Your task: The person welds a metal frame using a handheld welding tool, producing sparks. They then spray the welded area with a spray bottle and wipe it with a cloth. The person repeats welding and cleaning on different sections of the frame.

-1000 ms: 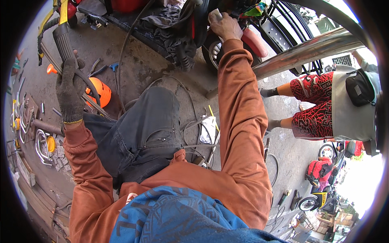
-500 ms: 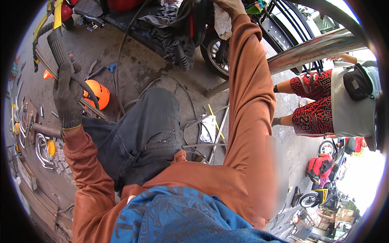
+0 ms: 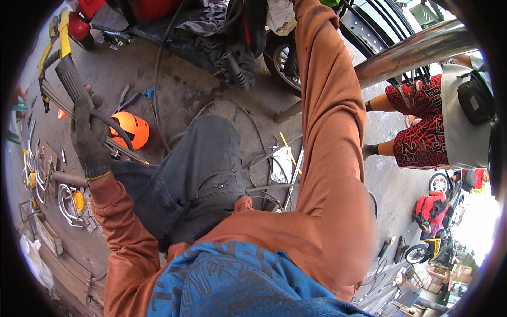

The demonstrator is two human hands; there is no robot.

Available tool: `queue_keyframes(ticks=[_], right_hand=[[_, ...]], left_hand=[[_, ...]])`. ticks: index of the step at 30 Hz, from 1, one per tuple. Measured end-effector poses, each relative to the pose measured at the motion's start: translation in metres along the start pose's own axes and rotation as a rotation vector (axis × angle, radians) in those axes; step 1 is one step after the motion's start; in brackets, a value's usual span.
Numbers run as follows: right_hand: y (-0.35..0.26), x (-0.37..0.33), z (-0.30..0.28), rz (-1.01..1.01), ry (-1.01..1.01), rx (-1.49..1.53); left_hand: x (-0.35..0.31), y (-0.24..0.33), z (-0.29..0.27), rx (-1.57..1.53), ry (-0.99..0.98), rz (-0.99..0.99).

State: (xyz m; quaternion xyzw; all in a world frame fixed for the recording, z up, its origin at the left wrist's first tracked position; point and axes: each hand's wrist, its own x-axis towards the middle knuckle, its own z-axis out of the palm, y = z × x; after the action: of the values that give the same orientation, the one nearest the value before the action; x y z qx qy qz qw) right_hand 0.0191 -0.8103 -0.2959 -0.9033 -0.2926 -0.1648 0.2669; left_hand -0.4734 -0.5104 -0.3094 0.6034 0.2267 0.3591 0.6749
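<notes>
In its dark work glove, my left hand (image 3: 91, 138) is closed around the black ribbed handle of a welding electrode holder (image 3: 71, 76) with a yellow head. A bundle of thin rods (image 3: 125, 151) runs through the same grip and sticks out on both sides. The holder's thick black cable (image 3: 117, 127) curves down past the hand. Right of it, an orange rounded shell like a helmet (image 3: 134, 130) sits on the ground. My right arm (image 3: 330, 105) stretches up to the top edge, by a motorcycle wheel and a pale cloth (image 3: 281, 17); its hand lies beyond the picture.
Pliers (image 3: 122, 100) and a blue-handled tool (image 3: 148, 94) lie near the helmet. A shiny metal pipe (image 3: 417, 50) crosses at upper right. A person in red patterned shorts (image 3: 422, 121) stands there. Cables (image 3: 248, 119) loop over the ground. Bent metal tubes (image 3: 67, 203) lie at left.
The view has shifted slightly, and my right hand has passed out of the top edge. My left hand keeps its grip on the electrode holder and rods.
</notes>
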Motion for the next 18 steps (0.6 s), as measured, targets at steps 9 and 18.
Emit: queue_keyframes(ticks=[9,18], right_hand=[[-0.042,-0.004,-0.02,0.17,0.07,0.0],[-0.065,-0.013,-0.037,0.291,0.157,-0.047]], left_hand=[[0.006,-0.015,0.004,-0.01,-0.015,0.006],[0.003,-0.013,-0.012,0.187,-0.127,0.136]])
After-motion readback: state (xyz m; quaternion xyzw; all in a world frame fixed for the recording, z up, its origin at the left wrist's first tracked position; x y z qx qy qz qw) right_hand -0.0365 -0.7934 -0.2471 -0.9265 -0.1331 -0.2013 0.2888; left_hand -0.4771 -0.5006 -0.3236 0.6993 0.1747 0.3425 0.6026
